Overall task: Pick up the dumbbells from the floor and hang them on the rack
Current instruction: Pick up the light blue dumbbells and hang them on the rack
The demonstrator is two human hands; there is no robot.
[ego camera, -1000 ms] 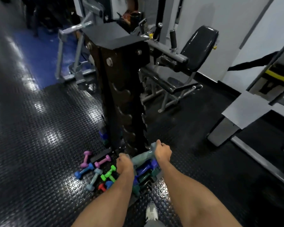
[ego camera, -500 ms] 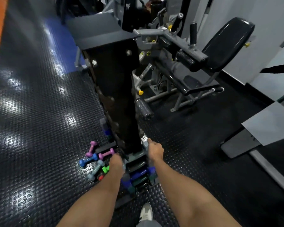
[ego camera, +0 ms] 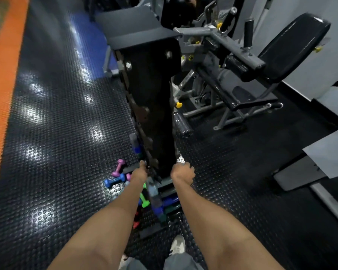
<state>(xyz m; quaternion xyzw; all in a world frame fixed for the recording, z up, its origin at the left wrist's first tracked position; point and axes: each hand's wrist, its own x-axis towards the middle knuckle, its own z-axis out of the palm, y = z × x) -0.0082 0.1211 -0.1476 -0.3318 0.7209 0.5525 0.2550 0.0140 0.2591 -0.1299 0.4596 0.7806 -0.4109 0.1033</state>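
The tall black dumbbell rack (ego camera: 154,94) stands upright in the middle of the view. My left hand (ego camera: 138,175) and my right hand (ego camera: 183,173) reach to either side of its lower part. Each is closed on an end of a grey dumbbell (ego camera: 153,189) held against the rack's low slots, and most of it is hidden. Under it on the rack sit a blue dumbbell (ego camera: 170,201) and a dark green one (ego camera: 172,208). On the floor to the left lie a purple dumbbell (ego camera: 118,168), a blue one (ego camera: 113,181), a green one (ego camera: 144,200) and a red one (ego camera: 136,224).
A grey exercise machine with a black padded seat (ego camera: 293,47) stands right behind the rack on the right. A grey bench frame (ego camera: 308,172) juts in at the right edge. My shoe (ego camera: 177,247) is near the rack's base. Black studded floor (ego camera: 57,133) stretches left to an orange strip (ego camera: 2,94).
Both hands carried the grey dumbbell up from the pile and against the rack's lower slots. My head moved forward and to the left, so the rack now looks nearly straight on.
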